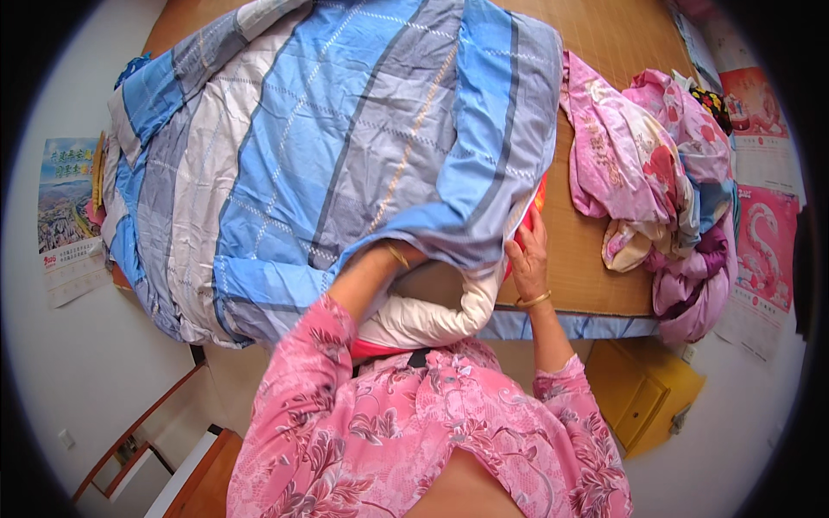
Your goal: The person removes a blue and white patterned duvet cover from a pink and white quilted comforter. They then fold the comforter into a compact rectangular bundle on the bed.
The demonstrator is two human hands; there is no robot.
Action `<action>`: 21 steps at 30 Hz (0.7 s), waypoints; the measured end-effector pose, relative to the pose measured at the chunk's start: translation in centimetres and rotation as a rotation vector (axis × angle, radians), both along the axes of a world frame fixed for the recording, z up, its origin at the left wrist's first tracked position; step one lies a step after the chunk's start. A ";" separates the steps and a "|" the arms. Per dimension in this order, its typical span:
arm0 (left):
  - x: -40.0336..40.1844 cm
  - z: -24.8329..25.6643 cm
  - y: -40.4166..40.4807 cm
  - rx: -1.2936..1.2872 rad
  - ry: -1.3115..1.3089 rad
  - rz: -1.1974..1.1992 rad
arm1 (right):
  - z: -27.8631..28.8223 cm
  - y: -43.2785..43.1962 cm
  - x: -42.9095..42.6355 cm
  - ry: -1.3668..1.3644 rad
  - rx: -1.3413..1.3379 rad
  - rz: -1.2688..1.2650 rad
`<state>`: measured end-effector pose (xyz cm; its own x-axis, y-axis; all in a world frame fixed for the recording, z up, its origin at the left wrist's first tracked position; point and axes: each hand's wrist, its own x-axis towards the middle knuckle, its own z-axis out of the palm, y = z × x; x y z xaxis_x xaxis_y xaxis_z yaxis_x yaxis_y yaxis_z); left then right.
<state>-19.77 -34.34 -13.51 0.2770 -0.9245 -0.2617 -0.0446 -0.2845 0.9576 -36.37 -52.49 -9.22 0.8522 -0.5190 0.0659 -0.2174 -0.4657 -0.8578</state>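
A plaid duvet cover [388, 129] in blue, grey and white lies spread and wrinkled before me. My left forearm reaches into its open near side. Only a sliver of my left hand [413, 254] shows past the bracelet [396, 254]; the fingers are hidden under the cloth. A white padded quilt edge [427, 318] curves out of the opening close to my waist, with red fabric [382, 348] beneath it. At the right side of the opening, my right hand [532, 262] grips a red fabric edge [510, 267], its fingers over the rim.
The bed surface [599, 278] is a brown woven mat. Crumpled pink floral bedding [622, 155] and a purple bundle [690, 298] lie along its right edge. A yellow cabinet [641, 401] stands below right. Wall posters hang left [68, 207] and right [764, 239]. Wooden furniture [204, 482] is at lower left.
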 end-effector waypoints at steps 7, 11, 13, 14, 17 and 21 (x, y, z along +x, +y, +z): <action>5.7 3.4 -5.6 -0.352 -0.653 0.060 | 3.2 0.5 3.3 0.177 -0.239 0.181; 5.3 7.6 -9.0 -0.092 -0.284 -0.114 | 3.9 -0.2 6.5 0.379 -0.408 0.120; 5.2 6.2 -9.6 -0.102 0.046 -0.047 | 3.1 -1.1 7.7 0.515 -0.338 0.132; 5.5 6.1 -9.7 0.090 0.048 -0.075 | 2.6 -1.9 7.6 0.634 -0.290 0.137; 5.6 1.6 -9.6 -0.085 -0.078 -0.052 | -2.3 -4.0 5.8 0.306 -0.172 0.166; 5.1 4.0 -9.3 0.128 0.524 0.170 | 0.8 -1.4 7.2 0.390 -0.247 0.165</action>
